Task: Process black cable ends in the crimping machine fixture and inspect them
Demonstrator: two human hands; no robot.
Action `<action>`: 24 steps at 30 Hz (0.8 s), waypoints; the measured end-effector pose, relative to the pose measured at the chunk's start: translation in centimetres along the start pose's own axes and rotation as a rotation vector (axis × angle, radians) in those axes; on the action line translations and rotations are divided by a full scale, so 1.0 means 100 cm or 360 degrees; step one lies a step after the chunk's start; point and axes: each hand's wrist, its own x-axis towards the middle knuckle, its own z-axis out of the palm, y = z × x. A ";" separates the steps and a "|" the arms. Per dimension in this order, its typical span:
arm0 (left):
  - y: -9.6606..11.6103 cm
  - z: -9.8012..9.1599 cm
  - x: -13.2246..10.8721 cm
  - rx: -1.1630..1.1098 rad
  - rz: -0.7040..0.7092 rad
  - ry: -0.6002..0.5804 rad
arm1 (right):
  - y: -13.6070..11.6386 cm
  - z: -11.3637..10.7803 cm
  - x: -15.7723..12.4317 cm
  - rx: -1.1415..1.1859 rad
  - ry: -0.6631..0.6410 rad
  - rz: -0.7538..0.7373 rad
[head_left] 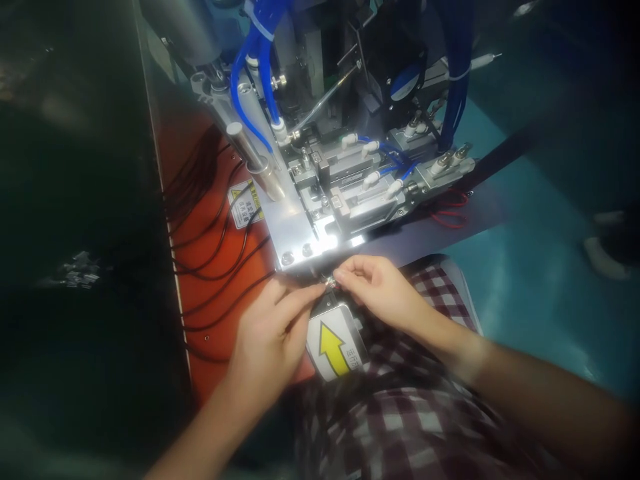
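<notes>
My left hand [275,327] and my right hand [375,283] meet at the front edge of a metal machine plate [287,230]. Between their fingertips is a small shiny metal part [330,283], too small and blurred to name. The thumb and forefinger of the right hand pinch at its right side. From the left, the fingers of my left hand close on the same piece; some of them are hidden behind the hand. Just below the fingertips is a white label with a yellow arrow [333,347], fixed on a machine part.
Behind the hands stand pneumatic cylinders [365,200] with blue air hoses [240,87]. Black cables [215,260] cross the orange-red base [220,360] at left, near a warning label [245,205]. Small clear or metallic pieces [79,270] lie on the dark surface further left.
</notes>
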 end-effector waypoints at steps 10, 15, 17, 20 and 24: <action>0.002 0.000 0.001 0.0015 -0.0025 0.0025 | 0.013 -0.003 -0.008 0.0295 -0.0110 0.0013; 0.001 0.001 0.000 0.0023 -0.0045 0.0025 | 0.013 0.005 -0.012 0.0364 -0.0032 0.0025; 0.001 0.002 0.001 0.0023 -0.0040 0.0027 | 0.012 0.006 -0.014 0.0350 0.0020 -0.0017; 0.002 0.002 0.002 0.0013 -0.0032 0.0036 | 0.011 0.006 -0.016 0.0307 0.0112 -0.0084; 0.003 0.000 0.001 0.0024 -0.0052 0.0014 | 0.011 0.005 -0.013 0.0329 0.0101 -0.0075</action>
